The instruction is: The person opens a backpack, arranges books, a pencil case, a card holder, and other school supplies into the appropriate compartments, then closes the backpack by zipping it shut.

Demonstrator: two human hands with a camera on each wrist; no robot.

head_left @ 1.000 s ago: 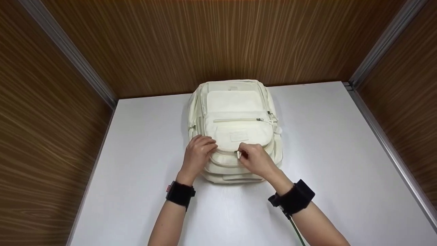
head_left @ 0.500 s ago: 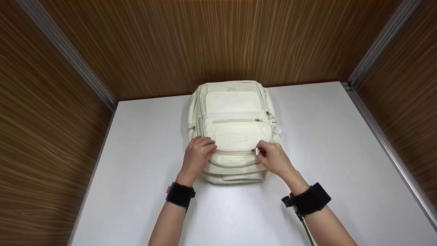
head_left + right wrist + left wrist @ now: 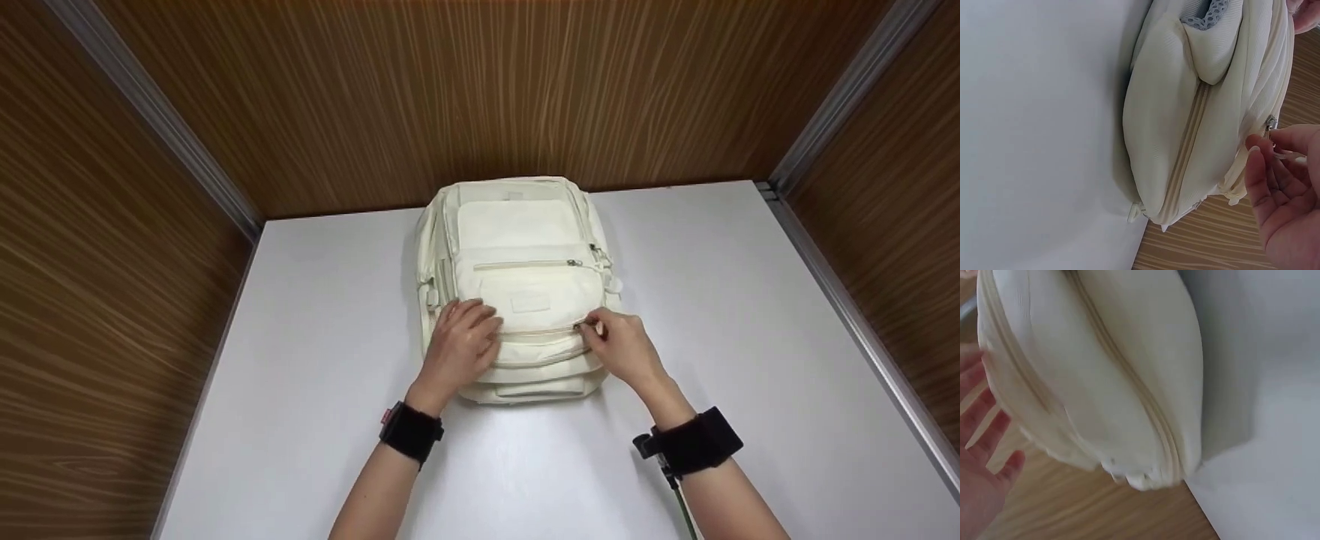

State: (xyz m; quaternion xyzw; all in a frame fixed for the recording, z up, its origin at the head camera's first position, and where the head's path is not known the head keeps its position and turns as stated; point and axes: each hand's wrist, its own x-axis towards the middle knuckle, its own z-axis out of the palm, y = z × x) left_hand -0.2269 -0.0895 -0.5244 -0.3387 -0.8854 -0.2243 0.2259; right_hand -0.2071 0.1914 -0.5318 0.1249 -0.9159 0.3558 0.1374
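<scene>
A cream backpack [image 3: 517, 225] lies front side up on the white table, its lower end toward me. At the right end of a front pocket's zip, my right hand [image 3: 624, 345] pinches the zipper pull between thumb and index finger. The metal zip slider [image 3: 1271, 121] shows just beside those fingertips in the right wrist view. My left hand [image 3: 463, 341] rests on the left side of the same pocket, fingers spread and relaxed. In the left wrist view these fingers [image 3: 994, 430] touch the cream fabric along the bag's edge.
Brown wood-grain panels [image 3: 495, 90] stand behind the white table [image 3: 322, 315] and at both sides, joined by grey metal strips. A second zip [image 3: 525, 265] crosses the bag higher up. A green cable [image 3: 684, 510] hangs from my right wristband.
My right hand has drawn the zipper pull to the right along the front pocket. My left hand has shifted a little to the right on the bag.
</scene>
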